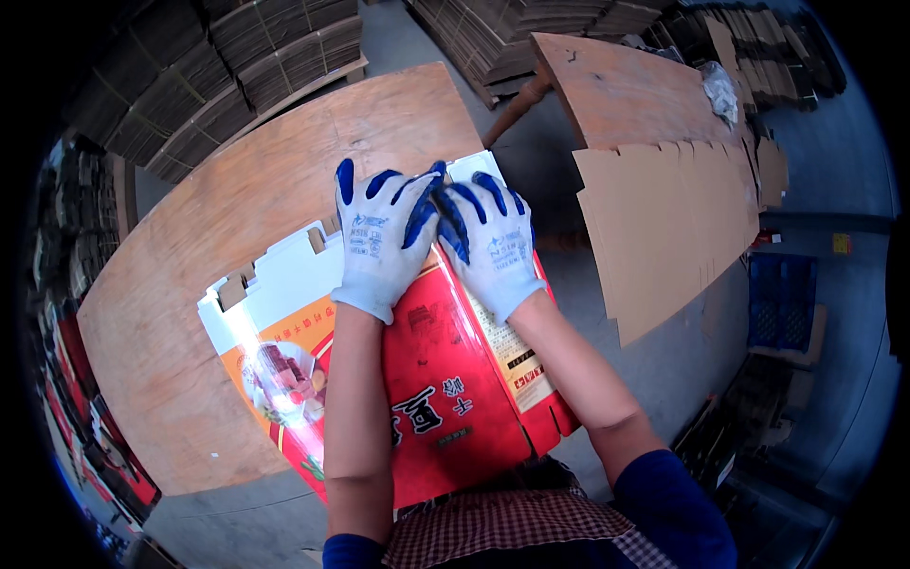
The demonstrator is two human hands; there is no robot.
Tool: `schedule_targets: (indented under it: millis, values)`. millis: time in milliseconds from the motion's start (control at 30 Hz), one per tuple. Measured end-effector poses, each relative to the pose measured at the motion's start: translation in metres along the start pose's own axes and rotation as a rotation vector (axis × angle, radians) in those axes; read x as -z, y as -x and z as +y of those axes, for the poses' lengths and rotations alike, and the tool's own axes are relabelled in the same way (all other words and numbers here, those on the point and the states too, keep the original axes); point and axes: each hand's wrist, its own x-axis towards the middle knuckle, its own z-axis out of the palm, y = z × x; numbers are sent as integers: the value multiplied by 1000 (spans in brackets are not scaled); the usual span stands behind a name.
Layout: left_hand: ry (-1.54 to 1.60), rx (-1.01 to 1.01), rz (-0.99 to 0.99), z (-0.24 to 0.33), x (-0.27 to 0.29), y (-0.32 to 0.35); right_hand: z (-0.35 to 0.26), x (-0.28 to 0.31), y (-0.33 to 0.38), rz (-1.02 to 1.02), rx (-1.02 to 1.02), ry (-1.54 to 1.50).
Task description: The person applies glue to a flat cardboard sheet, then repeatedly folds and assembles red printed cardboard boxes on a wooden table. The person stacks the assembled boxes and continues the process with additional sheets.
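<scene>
Gloved left hand (381, 239) and right hand (488, 245) press flat, holding nothing, on red printed carton blank (445, 389); firm, even pressure along the fold would crease it best.

A round wooden bench (237, 218) fills the middle left. Behind it, bundled stacks of flattened brown cardboard (237, 57) stand on the grey floor (664, 360), with more stacks (531, 28) further right. A second wooden board (626, 90) carries plain brown die-cut cardboard sheets (664, 228) that overhang its near edge, and what may be a crumpled plastic bag (720, 90). A blue crate (782, 299) sits at the right.
</scene>
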Motion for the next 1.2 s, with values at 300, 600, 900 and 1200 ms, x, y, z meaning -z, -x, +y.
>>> schedule_targets:
  millis: [300, 600, 900, 1200]
  values:
    - [-216, 136, -34, 6, -26, 29, -7, -3, 17, -82, -43, 113]
    - [-267, 204, -62, 5, -28, 31, -24, 1, 55, -146, -89, 212]
    - [-292, 195, -8, 8, -29, 30, -34, 44, 154, -193, -148, 164]
    - [148, 128, 277, -5, -6, 45, 24, 120, 275, -264, -395, -462]
